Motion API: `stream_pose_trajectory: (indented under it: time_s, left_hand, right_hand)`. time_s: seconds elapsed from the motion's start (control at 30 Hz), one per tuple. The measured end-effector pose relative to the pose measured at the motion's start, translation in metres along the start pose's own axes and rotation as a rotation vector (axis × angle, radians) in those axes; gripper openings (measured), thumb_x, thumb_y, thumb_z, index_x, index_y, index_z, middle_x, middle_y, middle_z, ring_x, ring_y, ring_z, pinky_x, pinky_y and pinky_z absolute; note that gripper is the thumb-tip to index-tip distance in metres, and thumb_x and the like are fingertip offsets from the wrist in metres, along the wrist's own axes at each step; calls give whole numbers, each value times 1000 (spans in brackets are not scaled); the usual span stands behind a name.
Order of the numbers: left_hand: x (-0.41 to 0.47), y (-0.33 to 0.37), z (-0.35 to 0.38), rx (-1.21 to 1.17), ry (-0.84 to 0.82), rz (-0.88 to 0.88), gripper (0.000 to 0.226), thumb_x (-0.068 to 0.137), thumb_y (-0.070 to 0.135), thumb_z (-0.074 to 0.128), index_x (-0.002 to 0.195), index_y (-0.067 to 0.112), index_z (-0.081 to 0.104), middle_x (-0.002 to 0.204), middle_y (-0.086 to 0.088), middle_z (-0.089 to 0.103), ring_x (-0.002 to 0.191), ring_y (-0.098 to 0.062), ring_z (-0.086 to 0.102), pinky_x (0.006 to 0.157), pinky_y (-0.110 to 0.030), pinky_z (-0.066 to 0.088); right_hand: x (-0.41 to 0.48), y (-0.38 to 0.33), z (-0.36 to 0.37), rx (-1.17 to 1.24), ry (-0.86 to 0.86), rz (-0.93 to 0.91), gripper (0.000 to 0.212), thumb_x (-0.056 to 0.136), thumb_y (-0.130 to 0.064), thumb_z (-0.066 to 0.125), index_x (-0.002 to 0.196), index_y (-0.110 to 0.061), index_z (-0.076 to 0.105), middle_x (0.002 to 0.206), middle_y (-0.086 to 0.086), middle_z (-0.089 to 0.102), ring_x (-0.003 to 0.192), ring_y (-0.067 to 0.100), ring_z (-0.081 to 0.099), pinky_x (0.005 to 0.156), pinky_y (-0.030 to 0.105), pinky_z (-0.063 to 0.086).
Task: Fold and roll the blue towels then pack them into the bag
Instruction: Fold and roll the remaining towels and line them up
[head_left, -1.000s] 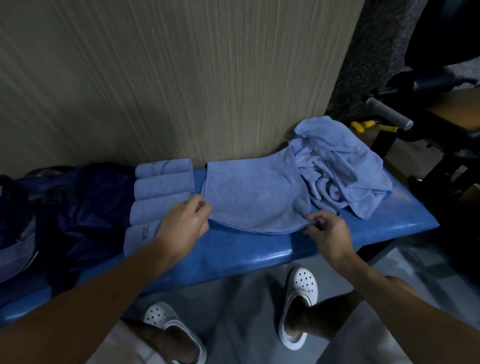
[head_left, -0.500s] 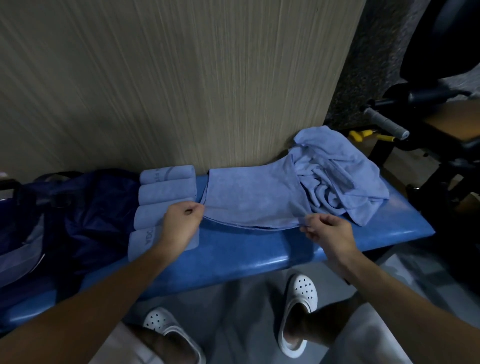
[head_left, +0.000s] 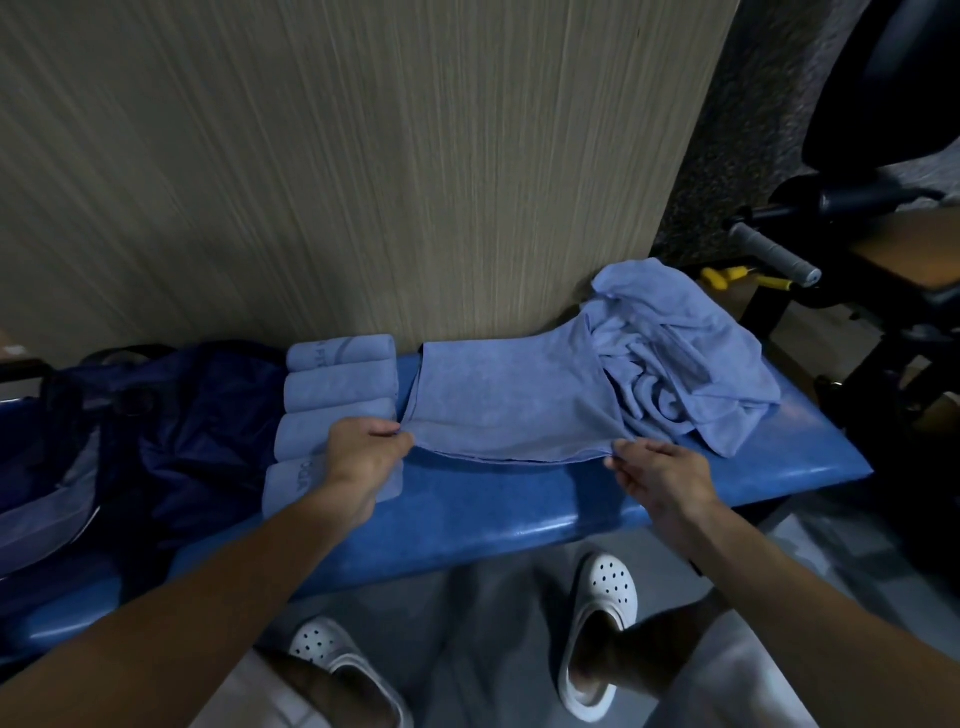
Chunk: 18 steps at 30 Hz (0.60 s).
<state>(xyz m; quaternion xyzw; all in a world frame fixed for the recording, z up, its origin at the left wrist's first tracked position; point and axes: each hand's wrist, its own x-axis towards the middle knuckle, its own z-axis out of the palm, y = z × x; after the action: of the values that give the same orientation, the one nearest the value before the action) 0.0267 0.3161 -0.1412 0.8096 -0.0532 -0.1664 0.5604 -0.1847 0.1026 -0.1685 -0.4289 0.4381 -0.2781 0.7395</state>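
Against the wood-grain wall (head_left: 363, 182) stands a blue padded bench (head_left: 519, 499), and on its left part four rolled towels (head_left: 337, 395) lie side by side, touching the dark bag (head_left: 171, 426) but not packed into it. At the middle a folded towel (head_left: 509, 400) lies flat, the left hand (head_left: 358, 462) and right hand (head_left: 660, 478) each pinching a near corner, so I judge it mid-fold with rolling to come. A crumpled pile of towels (head_left: 691, 364) waits at the right.

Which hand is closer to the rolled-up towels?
Left. The left hand pinches a near corner of the flat towel right beside the rolled-up towels, covering part of them. The right hand pinches the other near corner, across the flat towel from them.
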Motion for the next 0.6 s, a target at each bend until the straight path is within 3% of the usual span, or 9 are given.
stream_pose_trajectory:
  time_s: [0.07,0.13,0.23,0.6]
  left_hand:
    - [0,0,-1,-35,-8,-25,19,82,2,74,99,0,67,92,-15,69,89,-26,66,85,-31,54]
    - [-1,3,0,-90,-34,-32,18,85,-3,69,102,-5,64,84,-14,66,74,-21,68,75,-27,58]
    - [-5,7,1,-128,-50,10,10,91,-4,60,97,3,58,83,-15,65,57,-11,69,60,-19,58]
    - [-3,1,1,-139,-66,-23,15,94,0,57,109,-1,58,84,-14,67,69,-15,66,61,-15,56]
  right_hand:
    - [-2,-1,1,-22,5,-6,16,84,1,70,92,-5,58,79,14,66,73,22,66,64,25,52]
    - [-4,-1,2,-56,4,-21,18,83,3,70,80,-9,56,75,13,63,71,22,62,62,26,49]
    - [-8,0,4,-91,-41,-55,23,83,5,68,70,-10,56,70,13,58,65,20,53,62,28,43]
    - [-12,5,5,-195,-74,-136,9,83,5,68,81,-4,67,71,8,62,68,15,55,66,24,48]
